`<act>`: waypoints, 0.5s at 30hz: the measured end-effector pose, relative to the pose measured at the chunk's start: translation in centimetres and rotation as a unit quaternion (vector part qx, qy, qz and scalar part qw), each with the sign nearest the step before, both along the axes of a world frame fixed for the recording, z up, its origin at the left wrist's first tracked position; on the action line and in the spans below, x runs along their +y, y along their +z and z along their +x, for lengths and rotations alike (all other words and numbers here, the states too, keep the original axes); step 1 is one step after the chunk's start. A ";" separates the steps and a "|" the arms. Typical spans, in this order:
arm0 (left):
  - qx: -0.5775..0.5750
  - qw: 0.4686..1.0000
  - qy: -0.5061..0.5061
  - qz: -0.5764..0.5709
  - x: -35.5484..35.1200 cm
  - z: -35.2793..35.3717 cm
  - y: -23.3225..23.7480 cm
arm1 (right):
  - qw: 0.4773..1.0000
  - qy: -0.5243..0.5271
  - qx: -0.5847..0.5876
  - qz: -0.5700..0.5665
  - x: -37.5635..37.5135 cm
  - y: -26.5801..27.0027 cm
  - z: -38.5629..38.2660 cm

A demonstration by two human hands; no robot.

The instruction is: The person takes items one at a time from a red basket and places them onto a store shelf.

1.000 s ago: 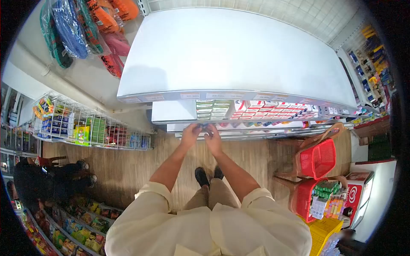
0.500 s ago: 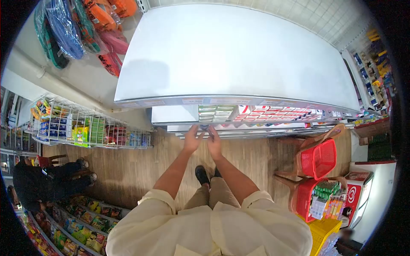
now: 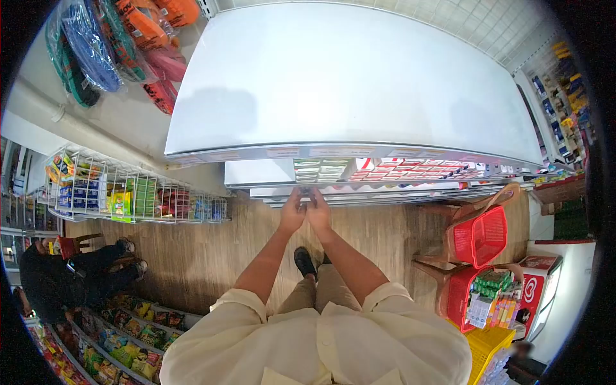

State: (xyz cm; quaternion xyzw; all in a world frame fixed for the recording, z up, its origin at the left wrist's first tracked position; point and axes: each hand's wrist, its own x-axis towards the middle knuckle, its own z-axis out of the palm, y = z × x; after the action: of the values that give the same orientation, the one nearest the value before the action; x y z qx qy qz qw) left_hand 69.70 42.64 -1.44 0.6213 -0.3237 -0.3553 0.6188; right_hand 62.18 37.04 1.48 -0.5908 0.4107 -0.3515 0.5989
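My left hand point(image 3: 293, 213) and my right hand point(image 3: 317, 212) are close together in front of the shelf unit, just below the edge of a shelf. Their fingers are bent in toward each other around a small dark item point(image 3: 305, 190), too small to name and partly covered by the fingers. On the shelf just above them sit stacked green-and-white boxes point(image 3: 321, 169), with rows of red-and-white boxes point(image 3: 417, 168) to their right. The broad white top shelf point(image 3: 353, 77) spreads out beyond.
Wire baskets of packets point(image 3: 138, 196) hang at left, below bagged flip-flops point(image 3: 96, 45). Red plastic baskets point(image 3: 480, 237) rest on brown chairs at right, near a yellow crate point(image 3: 487, 350). A person in dark clothes point(image 3: 58, 276) is at far left by snack shelves point(image 3: 128, 333).
My hands have drawn closer together, the right one shifting slightly left. The view has moved a little; the shelves and baskets look the same.
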 end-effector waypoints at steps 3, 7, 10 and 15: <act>-0.023 1.000 0.005 0.005 -0.3 0.2 -0.3 | 1.000 -0.011 -0.014 0.001 0.0 -1.2 0.2; -0.048 0.999 0.007 0.002 -0.6 0.6 -0.6 | 1.000 -0.016 -0.001 -0.009 -0.3 -1.6 0.4; -0.044 0.999 0.000 0.010 -0.7 0.5 0.2 | 0.999 -0.009 0.039 0.008 -0.4 -0.9 0.2; -0.056 0.998 0.030 0.019 -0.8 0.1 0.1 | 0.999 -0.006 0.043 0.017 -0.5 -0.4 0.1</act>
State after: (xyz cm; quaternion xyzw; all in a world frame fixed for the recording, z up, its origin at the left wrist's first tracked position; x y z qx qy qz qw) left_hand 69.76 41.85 -1.37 0.6615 -0.3322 -0.3068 0.5982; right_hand 62.23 36.56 1.12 -0.5928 0.4459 -0.3222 0.5882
